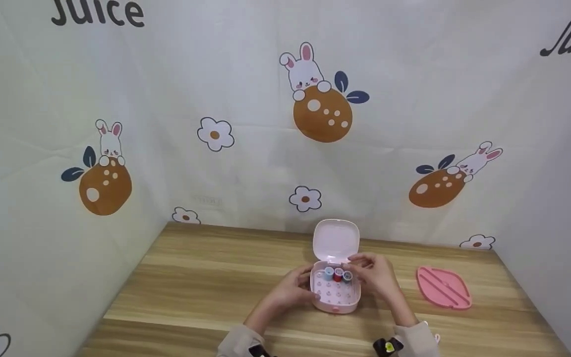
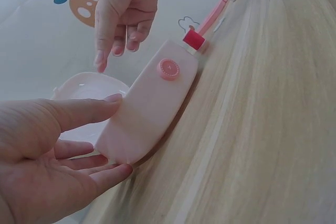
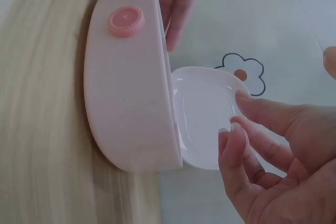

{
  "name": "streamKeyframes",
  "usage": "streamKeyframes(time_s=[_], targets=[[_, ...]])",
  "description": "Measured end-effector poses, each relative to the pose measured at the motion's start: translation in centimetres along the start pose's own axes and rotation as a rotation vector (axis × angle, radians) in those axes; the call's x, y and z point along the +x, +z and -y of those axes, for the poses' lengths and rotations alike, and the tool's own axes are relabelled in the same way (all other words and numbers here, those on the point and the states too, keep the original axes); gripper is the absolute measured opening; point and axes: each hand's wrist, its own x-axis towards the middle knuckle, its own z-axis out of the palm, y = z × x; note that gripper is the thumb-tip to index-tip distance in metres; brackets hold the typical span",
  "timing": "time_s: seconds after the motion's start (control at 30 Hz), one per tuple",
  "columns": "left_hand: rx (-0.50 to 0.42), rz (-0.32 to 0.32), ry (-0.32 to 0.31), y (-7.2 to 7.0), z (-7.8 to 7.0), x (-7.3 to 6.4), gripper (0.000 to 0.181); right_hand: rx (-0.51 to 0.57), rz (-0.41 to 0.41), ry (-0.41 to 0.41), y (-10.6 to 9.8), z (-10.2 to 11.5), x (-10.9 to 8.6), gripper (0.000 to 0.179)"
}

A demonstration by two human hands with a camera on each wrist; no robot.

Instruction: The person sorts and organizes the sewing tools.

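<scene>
A pale pink box (image 1: 335,306) stands on the table with its lid (image 1: 336,239) raised at the back. Three small thread spools, a light blue one (image 1: 329,273), a red one (image 1: 338,275) and a teal one (image 1: 347,276), stand in a row inside, near the hinge. My left hand (image 1: 293,290) holds the box's left side, thumb (image 2: 92,111) at the edge and fingers lower down. Over the back right corner hovers my right hand (image 1: 375,275). Its thumb and bent fingers (image 3: 236,145) are apart, with nothing visible between them.
A flat pink slotted tray (image 1: 444,287) lies on the wooden table (image 1: 191,277) to the right. Beside the box, the left wrist view shows a small red cylinder (image 2: 194,39). A printed cloth (image 1: 246,173) hangs behind the table and along both sides.
</scene>
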Motion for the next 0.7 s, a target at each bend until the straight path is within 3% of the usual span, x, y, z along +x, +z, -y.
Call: streamKeyframes(time_s=[0.27, 0.7], targets=[[-0.037, 0.02, 0.014, -0.1, 0.1, -0.1, 0.082, -0.013, -0.027, -0.016, -1.1, -0.3, -0.4, 0.018], [0.014, 0.007, 0.01, 0.0, 0.1, 0.1, 0.085, -0.008, -0.045, 0.01, -2.7, -1.2, -0.7, 0.025]])
